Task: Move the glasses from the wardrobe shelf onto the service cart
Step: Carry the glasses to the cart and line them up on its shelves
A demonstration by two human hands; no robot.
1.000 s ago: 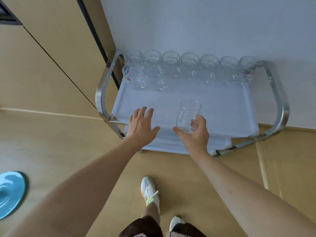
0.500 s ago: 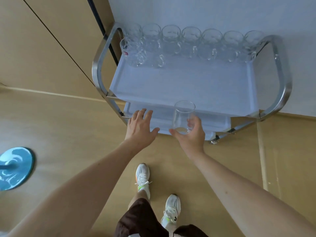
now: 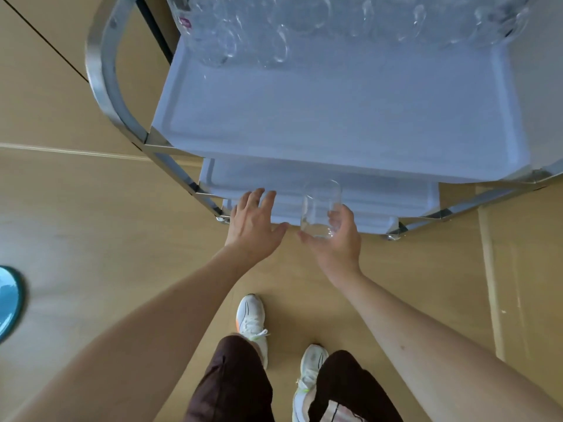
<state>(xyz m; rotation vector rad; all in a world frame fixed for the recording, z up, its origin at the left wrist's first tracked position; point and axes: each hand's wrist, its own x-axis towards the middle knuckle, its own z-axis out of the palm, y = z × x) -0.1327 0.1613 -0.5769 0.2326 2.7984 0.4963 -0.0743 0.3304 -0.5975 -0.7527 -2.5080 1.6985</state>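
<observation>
We stand over a light wooden floor (image 3: 91, 226) facing a chrome-framed service cart with white tray shelves (image 3: 335, 117), its top tray bare along the near side. At the tray's far edge sits a row of clear drinking glasses (image 3: 274, 28), blurred and cut off by the frame. Our right hand (image 3: 338, 239) grasps a clear, straight-sided tumbler (image 3: 320, 208) by its base, upright, in front of the cart's lower shelves. Our left hand (image 3: 253, 223) is released beside it, fingers straight and spread, holding nothing. Our white sneakers (image 3: 253, 321) show below, and a round blue object (image 3: 9, 303) lies at the left edge.
</observation>
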